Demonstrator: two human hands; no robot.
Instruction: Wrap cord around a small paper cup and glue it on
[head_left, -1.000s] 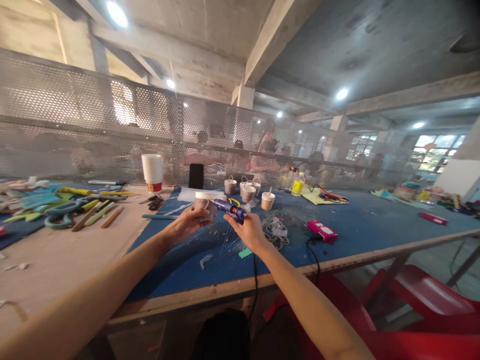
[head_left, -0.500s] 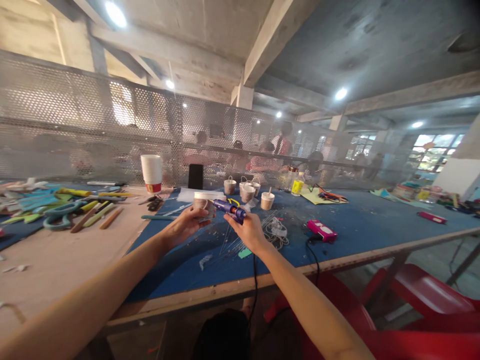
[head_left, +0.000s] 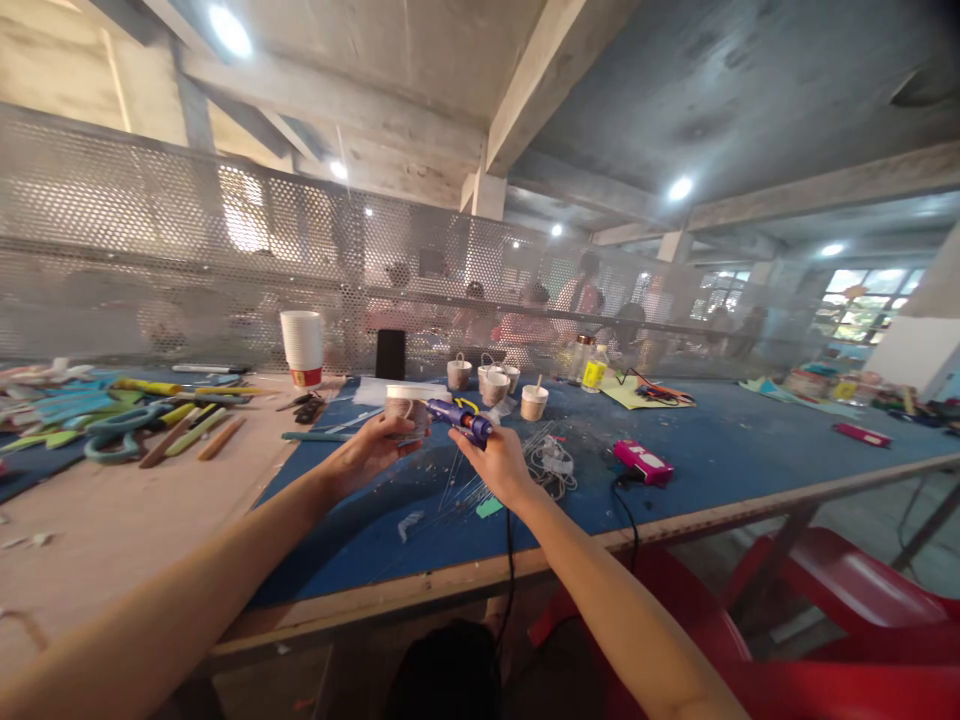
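Observation:
My left hand (head_left: 376, 447) is closed around a small paper cup (head_left: 406, 408) whose side looks wrapped in twine, holding it above the blue table mat. In my right hand (head_left: 499, 462) is a blue glue gun (head_left: 459, 419), gripped by its handle. The gun's nozzle points left and is close to the cup's side; whether it touches I cannot tell. A black cord (head_left: 511, 570) hangs down from the gun over the table edge. Beneath the hands lie thin clear sticks (head_left: 480, 487) and a loose bundle of pale cord (head_left: 556, 462).
Several small wrapped cups (head_left: 534, 402) stand beyond my hands. A stack of paper cups (head_left: 301, 345), scissors (head_left: 126, 432) and clay tools (head_left: 222, 438) are on the left. A pink box (head_left: 643, 462) with a cable lies right. Red chairs (head_left: 847, 590) stand below; perforated mesh (head_left: 292, 230) runs behind.
Both hands keep nearly the same pose, with the glue gun still against or near the cup. Behind the mesh, a person has shifted slightly to the right.

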